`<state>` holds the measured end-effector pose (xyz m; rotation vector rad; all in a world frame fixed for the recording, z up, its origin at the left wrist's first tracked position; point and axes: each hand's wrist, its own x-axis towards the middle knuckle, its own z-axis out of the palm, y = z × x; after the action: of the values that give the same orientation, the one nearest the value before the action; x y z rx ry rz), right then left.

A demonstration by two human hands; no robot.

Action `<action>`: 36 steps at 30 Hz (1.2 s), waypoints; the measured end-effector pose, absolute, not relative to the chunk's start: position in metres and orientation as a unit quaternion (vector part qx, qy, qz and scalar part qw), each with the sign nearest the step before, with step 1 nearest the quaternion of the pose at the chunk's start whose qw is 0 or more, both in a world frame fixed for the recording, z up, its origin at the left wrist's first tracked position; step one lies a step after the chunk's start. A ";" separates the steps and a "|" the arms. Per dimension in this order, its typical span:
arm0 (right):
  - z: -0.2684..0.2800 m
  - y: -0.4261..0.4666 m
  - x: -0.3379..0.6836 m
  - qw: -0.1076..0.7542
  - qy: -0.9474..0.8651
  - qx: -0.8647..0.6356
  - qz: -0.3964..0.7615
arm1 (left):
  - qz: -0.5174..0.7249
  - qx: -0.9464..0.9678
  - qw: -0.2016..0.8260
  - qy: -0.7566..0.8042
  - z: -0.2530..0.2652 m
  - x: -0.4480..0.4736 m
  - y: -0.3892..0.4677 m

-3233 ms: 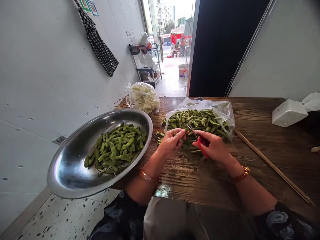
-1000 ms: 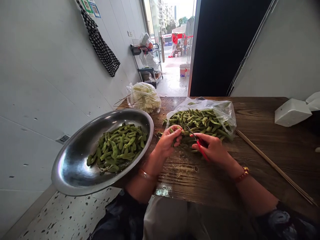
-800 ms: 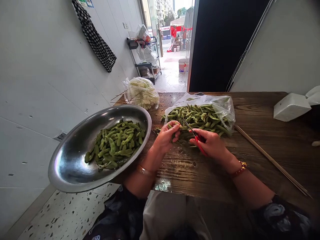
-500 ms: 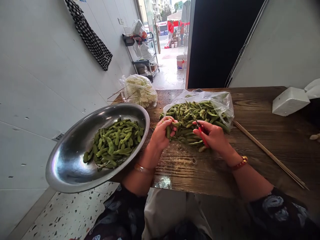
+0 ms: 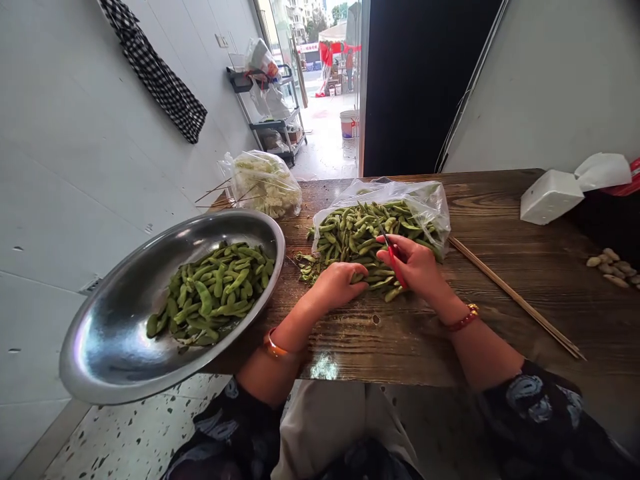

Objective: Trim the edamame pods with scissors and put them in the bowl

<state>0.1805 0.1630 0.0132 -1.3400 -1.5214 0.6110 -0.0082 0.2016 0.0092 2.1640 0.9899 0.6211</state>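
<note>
My right hand (image 5: 417,267) is closed round red-handled scissors (image 5: 396,265), whose dark blades point up and away over a heap of edamame pods (image 5: 357,233). The pods lie partly in a clear plastic bag (image 5: 425,195) on the wooden table. At the heap's near edge, my left hand (image 5: 340,285) has its fingers curled round green pods, largely hidden by the hand. To the left, a wide steel basin (image 5: 107,333) holds many loose pods (image 5: 217,290). Small green trimmings (image 5: 307,267) are scattered between basin and heap.
Behind the basin sits a bag of cauliflower (image 5: 265,183) with thin sticks. Wooden skewers (image 5: 517,297) lie diagonally at right. Further right are a white tissue box (image 5: 550,197) and peanuts (image 5: 613,267). A shelf cart (image 5: 275,120) stands beyond the table by the doorway.
My left hand has come down and slightly right to the heap's near edge, its fingers curling in. My right hand keeps the scissors. The view has turned a little right.
</note>
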 end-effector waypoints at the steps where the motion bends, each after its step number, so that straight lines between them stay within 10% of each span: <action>1: 0.013 0.163 0.180 0.490 -0.628 -0.550 0.251 | 0.228 0.842 0.316 0.373 0.007 -0.009 0.202; 7: 0.014 0.163 0.180 0.491 -0.633 -0.544 0.249 | 0.265 0.840 0.294 0.373 0.009 -0.009 0.204; 19: 0.020 0.158 0.176 0.481 -0.634 -0.533 0.287 | 0.494 0.484 0.617 0.376 0.024 -0.023 0.211; 36: 0.021 0.156 0.173 0.470 -0.645 -0.517 0.311 | 0.458 0.513 0.622 0.375 0.019 -0.015 0.205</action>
<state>0.1725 0.1559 0.0211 -1.2661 -1.5797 0.7626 -0.0153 0.2050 0.0193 1.1789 0.8606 1.0522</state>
